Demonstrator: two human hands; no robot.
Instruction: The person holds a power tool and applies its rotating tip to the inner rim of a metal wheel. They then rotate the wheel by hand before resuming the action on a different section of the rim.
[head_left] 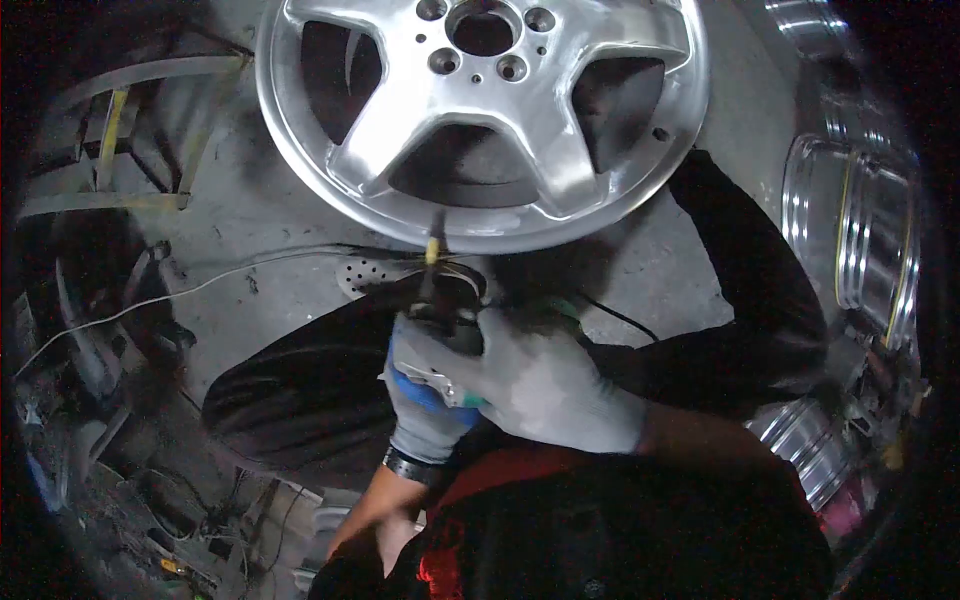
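Note:
A silver alloy wheel rim (480, 215) with five spokes lies flat on the grey floor in front of me. Both my hands wear grey gloves and grip one small power tool (440, 300). My left hand (425, 400) wraps the blue part of the tool from below. My right hand (545, 375) closes over the tool's rear, where a green part shows. The tool's thin tip, with a yellow band, points up and touches the near edge of the rim.
A white cable (200, 285) runs across the floor to the left. More shiny rims (860, 240) stand at the right. A metal frame (120, 150) lies at upper left, clutter and wires at lower left. My dark trouser legs bend on both sides.

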